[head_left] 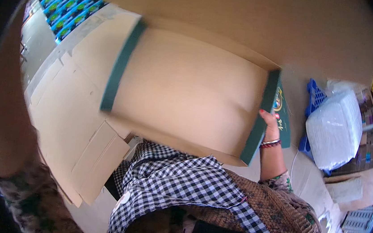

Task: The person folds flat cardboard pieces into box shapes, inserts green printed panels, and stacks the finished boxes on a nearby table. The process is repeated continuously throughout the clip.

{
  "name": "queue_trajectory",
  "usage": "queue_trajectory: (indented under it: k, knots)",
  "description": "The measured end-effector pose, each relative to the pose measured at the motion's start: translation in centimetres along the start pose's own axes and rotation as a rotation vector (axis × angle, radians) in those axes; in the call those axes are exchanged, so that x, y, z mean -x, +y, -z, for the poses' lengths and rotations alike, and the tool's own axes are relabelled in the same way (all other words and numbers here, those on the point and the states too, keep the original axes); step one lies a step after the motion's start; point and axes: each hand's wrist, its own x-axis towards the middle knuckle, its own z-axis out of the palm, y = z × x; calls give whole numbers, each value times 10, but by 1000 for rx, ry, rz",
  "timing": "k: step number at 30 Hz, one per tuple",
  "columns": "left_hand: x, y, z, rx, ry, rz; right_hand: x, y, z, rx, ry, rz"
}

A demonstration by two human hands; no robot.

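Observation:
A shallow open cardboard box [189, 90] is tilted up before me, plain brown inside with dark green end walls. My right hand [269, 124] grips its right end wall, thumb over the rim and the other fingers hidden behind. Beyond that wall a printed green panel [282, 121] shows, perhaps the box's outer face. My left forearm [14, 113] rises blurred along the left edge, and its hand is not visible. Very close across the top spreads a blurred brown surface [268, 16], which looks like cardboard.
Flat brown cardboard sheets [68, 127] lie at the left. Blue patterned packages [69, 6] are at the far left. On the right, a clear-wrapped white bundle [335, 131] rests against a blue plastic crate [315, 97]. A grey crate [359, 221] stands at the lower right.

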Motion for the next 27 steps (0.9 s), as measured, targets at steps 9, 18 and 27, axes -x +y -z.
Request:
queue_trajectory:
  k: [9,18,27]
  knots:
    - [108,196,-164,719,-665,12,-41,27,122,-529,158,-269]
    - [122,229,-188,940,-923,0,-91,96,193,-491,517,-136]
    - [288,80,-102,591,-482,728,-86,66,303,39,1114,45]
